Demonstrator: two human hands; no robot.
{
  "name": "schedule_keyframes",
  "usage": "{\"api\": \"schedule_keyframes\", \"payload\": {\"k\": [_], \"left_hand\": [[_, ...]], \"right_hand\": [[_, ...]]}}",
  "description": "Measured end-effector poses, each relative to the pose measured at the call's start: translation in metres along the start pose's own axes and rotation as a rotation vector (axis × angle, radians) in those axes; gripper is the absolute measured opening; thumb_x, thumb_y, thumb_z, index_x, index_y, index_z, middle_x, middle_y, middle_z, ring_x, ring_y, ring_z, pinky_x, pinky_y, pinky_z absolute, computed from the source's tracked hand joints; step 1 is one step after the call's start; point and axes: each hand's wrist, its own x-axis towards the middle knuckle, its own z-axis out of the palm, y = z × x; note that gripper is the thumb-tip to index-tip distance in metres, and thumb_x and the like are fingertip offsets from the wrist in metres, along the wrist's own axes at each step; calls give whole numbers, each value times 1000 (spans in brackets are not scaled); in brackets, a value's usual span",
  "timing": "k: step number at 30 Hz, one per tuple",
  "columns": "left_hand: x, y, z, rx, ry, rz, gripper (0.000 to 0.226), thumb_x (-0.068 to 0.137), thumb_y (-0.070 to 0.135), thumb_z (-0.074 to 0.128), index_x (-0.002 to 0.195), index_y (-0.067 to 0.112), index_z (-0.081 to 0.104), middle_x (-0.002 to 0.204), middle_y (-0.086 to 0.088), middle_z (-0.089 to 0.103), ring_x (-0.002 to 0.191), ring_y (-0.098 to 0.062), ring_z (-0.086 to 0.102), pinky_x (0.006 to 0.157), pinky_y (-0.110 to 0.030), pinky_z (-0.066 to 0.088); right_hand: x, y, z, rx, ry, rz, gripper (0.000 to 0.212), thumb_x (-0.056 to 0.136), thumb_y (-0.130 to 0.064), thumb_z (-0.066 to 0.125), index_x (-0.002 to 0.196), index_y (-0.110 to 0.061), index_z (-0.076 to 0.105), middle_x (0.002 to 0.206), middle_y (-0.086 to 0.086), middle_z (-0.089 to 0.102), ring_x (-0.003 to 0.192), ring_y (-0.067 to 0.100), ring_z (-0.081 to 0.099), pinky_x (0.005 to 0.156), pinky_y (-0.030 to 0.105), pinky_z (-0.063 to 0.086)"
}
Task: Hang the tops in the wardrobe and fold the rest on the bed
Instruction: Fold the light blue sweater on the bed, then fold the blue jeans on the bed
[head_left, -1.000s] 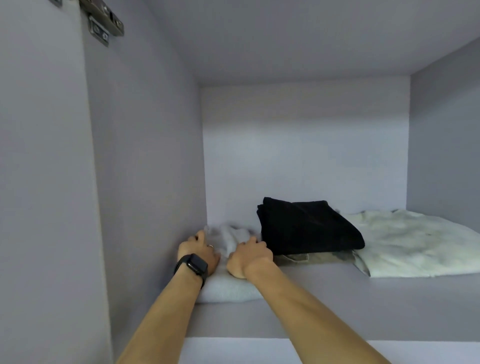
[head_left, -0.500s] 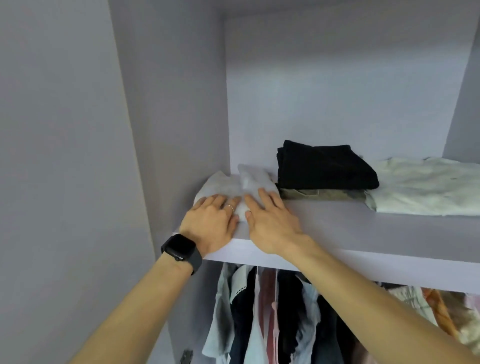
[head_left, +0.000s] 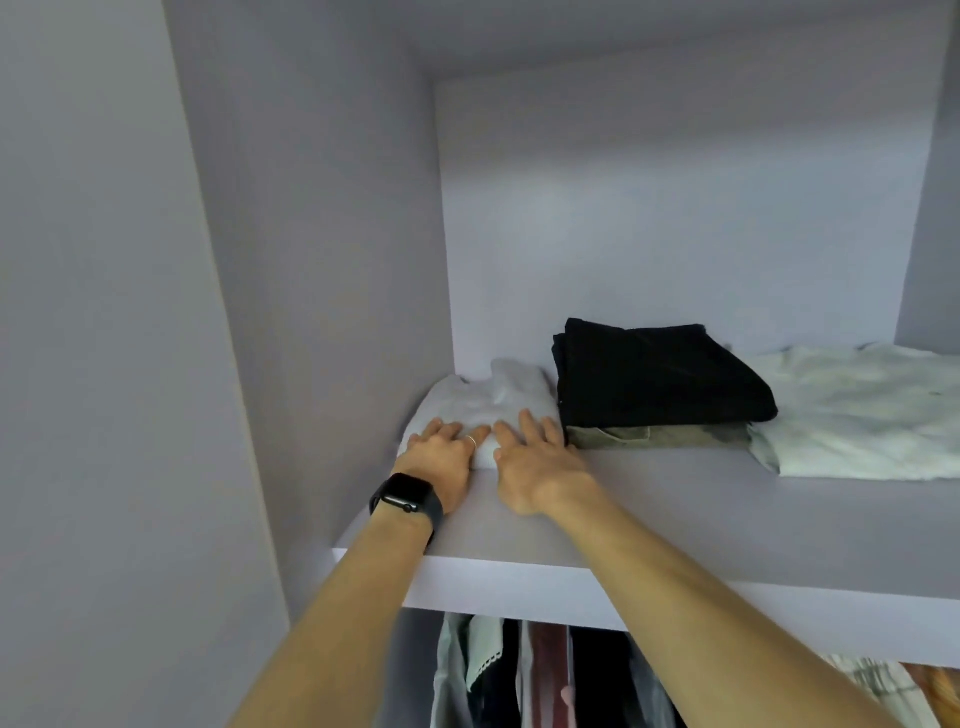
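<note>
The left hand (head_left: 441, 462) and the right hand (head_left: 535, 467) lie flat and side by side, almost touching, fingers straight and spread, with the fingertips resting on the near edge of a folded white garment (head_left: 498, 405); neither hand is curled round anything. A black watch (head_left: 405, 499) sits on the left wrist and a thin ring (head_left: 471, 441) on one left finger. The white garment lies at twelve o'clock from the hands, in the back left corner of the wardrobe's upper shelf (head_left: 675, 519). At three o'clock from it, touching it, a folded black garment (head_left: 654, 374) rests on a folded olive one (head_left: 660, 435), and further round at three a pale crumpled garment (head_left: 857, 410) lies flat. At six o'clock, under the shelf, hanging clothes (head_left: 545, 670) show
</note>
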Motion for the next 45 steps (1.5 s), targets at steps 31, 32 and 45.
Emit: {"api": "schedule_keyframes", "payload": {"k": [31, 32, 45], "left_hand": [[-440, 100, 113, -166, 279, -670, 46, 97, 49, 45, 142, 38, 50, 145, 9, 50, 136, -19, 44, 105, -41, 45], [-461, 106, 121, -166, 232, -712, 47, 98, 48, 46, 144, 39, 48, 147, 9, 48, 138, -19, 42, 107, -41, 44], [-819, 121, 136, -3, 93, -1482, 40, 96, 37, 56, 135, 31, 60, 135, 3, 60, 127, -22, 54, 104, -38, 41]], "right_hand": [[-321, -2, 161, 445, 327, -705, 38, 95, -36, 57, 130, -28, 68, 147, 0, 51, 138, 24, 42, 106, 41, 46], [-335, -7, 171, 462, 281, -721, 38, 95, -36, 57, 129, -28, 69, 147, 0, 52, 136, 24, 44, 104, 41, 47], [-564, -203, 276, 545, -253, -1312, 35, 93, -38, 55, 120, -27, 74, 131, 0, 65, 123, 24, 57, 100, 41, 51]]}}
